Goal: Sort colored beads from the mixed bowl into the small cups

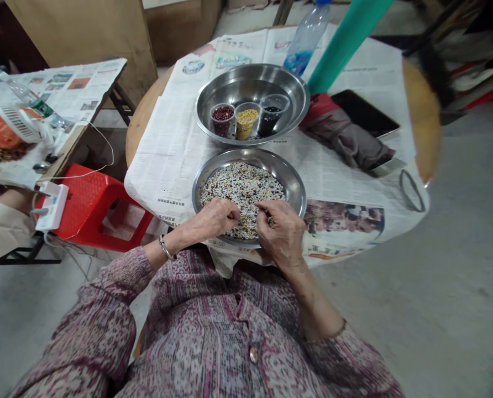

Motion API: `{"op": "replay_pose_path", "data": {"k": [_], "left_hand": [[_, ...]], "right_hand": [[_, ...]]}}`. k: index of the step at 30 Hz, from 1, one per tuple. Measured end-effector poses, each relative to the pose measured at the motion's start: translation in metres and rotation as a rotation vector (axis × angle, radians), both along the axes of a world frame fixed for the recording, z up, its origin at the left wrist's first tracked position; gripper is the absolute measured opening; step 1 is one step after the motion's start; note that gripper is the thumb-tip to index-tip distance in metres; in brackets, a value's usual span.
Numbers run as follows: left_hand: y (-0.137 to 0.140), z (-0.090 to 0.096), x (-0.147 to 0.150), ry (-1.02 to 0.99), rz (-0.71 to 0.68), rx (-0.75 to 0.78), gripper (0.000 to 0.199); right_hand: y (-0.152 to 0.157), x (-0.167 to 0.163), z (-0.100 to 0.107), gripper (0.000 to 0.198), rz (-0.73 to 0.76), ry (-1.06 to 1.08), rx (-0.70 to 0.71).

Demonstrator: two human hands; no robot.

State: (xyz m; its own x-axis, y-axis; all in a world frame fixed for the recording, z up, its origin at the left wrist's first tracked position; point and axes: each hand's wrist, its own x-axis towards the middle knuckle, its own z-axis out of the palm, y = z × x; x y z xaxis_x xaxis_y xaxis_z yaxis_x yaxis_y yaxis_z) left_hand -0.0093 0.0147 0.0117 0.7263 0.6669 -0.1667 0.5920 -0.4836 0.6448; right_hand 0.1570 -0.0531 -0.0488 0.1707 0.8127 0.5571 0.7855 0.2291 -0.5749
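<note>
A shallow steel basin (294, 193) holds white grains mixed with yellow, dark red and black beans (244, 185). Over its near left part is my left hand (219, 217), closed, thumb and fingertips pinched low at the grains; whatever is between them is too small to make out. At the near right rim, my right hand (283, 229) is curled, with yellow and dark beans showing inside its fingers. Behind, a larger steel basin (250, 74) contains three clear plastic cups: one of dark red beans (222, 119), one of yellow beans (246, 120), one of black beans (270, 113).
Newspaper (159, 143) covers the round table. Toward the back right stand a plastic bottle (307, 41) and a green post (346, 41); a grey-red cloth bundle (346, 130) lies beside a dark tablet (365, 113). At left are a red stool (93, 210), a power strip (52, 207) and another person's leg (6, 226).
</note>
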Motion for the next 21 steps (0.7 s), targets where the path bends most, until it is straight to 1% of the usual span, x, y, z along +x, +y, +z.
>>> {"op": "replay_pose_path", "data": {"k": [3, 5, 11, 14, 16, 21], "left_hand": [[0.000, -0.001, -0.001, -0.023, 0.008, 0.014, 0.022], [0.001, -0.001, -0.002, -0.065, 0.041, -0.012, 0.021], [0.007, -0.003, -0.010, -0.188, 0.194, -0.129, 0.017], [0.009, -0.005, -0.012, -0.213, 0.241, -0.220, 0.019], [0.010, -0.006, -0.012, -0.209, 0.227, -0.257, 0.020], [0.007, -0.007, -0.010, -0.153, 0.124, -0.186, 0.014]], "right_hand": [[0.000, 0.000, -0.001, 0.023, 0.008, -0.012, 0.020], [0.001, 0.001, -0.001, 0.023, 0.007, -0.013, 0.021], [0.000, 0.001, -0.002, 0.023, 0.002, -0.010, 0.015], [0.000, 0.000, -0.002, 0.024, 0.002, 0.008, -0.004], [0.000, 0.001, -0.002, 0.024, 0.005, 0.018, -0.016], [0.000, 0.001, -0.002, 0.024, 0.004, 0.023, -0.012]]}}
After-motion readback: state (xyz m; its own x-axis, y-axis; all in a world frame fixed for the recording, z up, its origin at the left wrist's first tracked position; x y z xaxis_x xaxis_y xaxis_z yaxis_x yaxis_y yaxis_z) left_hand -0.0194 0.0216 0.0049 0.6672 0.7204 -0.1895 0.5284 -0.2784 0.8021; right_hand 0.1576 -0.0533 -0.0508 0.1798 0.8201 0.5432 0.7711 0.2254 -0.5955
